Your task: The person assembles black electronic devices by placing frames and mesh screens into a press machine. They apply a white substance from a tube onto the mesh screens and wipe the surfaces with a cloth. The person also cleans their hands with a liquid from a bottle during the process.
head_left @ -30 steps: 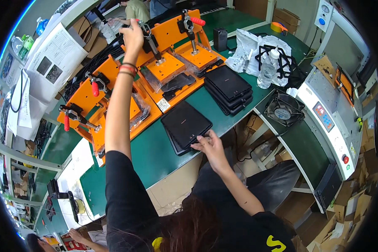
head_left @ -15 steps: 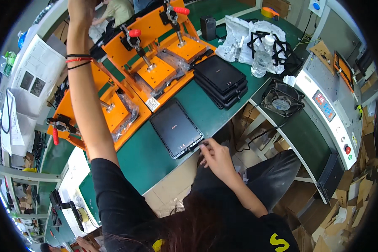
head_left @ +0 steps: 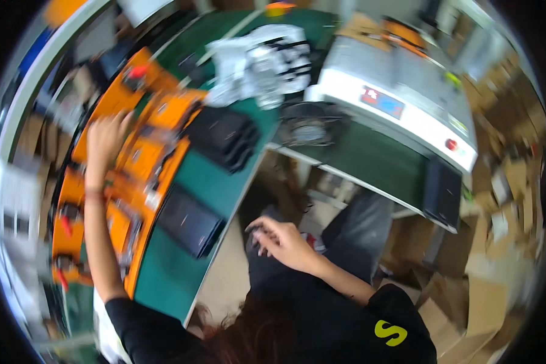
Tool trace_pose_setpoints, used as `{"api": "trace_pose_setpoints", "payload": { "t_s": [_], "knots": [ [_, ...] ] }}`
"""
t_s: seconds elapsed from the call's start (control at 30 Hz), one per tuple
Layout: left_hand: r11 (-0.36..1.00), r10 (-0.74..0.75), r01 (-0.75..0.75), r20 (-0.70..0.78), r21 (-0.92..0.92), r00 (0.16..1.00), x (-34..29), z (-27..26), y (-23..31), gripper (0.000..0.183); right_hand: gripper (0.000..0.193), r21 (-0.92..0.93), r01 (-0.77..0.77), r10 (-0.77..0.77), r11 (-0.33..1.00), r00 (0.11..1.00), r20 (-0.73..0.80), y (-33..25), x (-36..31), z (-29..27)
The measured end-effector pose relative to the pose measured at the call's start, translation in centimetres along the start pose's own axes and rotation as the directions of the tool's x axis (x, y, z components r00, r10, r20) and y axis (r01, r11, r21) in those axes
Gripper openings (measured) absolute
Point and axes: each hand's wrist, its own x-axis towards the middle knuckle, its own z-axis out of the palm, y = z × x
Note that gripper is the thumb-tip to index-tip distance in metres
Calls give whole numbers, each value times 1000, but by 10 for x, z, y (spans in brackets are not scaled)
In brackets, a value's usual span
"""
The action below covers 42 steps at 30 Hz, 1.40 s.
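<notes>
My left hand (head_left: 106,142) is closed over the upper part of an orange clamping fixture (head_left: 138,159); motion blur and the hand itself hide what its fingers grip. My right hand (head_left: 285,242) hovers above my lap, just off the table's front edge, with fingers curled together; whatever is in them is too blurred to name. Between the hands, a flat black rectangular panel (head_left: 191,221) lies on the green table (head_left: 164,276), close beside the fixtures. Farther back is a stack of similar black panels (head_left: 223,136).
Behind the stack, a clear plastic bottle (head_left: 266,79) stands by white plastic bags (head_left: 230,67). To the right are a black fan (head_left: 309,130) and a white-and-grey machine (head_left: 400,91) with a red button. Another black panel (head_left: 444,191) is below it. Cardboard boxes (head_left: 485,303) fill the right side.
The view has swung to the right, so the table and fixtures appear farther left. My left hand has come into view over a fixture. My right hand is now farther from the single panel.
</notes>
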Motion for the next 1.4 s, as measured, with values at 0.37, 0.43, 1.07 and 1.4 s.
{"api": "trace_pose_setpoints", "payload": {
  "t_s": [0.37,0.43,1.07,1.4],
  "knots": [
    [963,-118,192,-344,190,931,17,23,11,26,17,-48,116,-105,992,557,-824,-17,-126,-156],
    [948,-174,255,-361,190,916,10,24,7,25,16,-227,57,-232,972,365,-902,-16,-141,-169],
    [187,-411,240,146,-953,900,-111,-96,248,8,29,-684,-191,-628,704,283,-725,4,-122,-162],
    [-113,-349,233,258,-966,901,-106,-88,295,11,8,-683,57,-584,728,574,-574,15,-58,-136]
  ]
}}
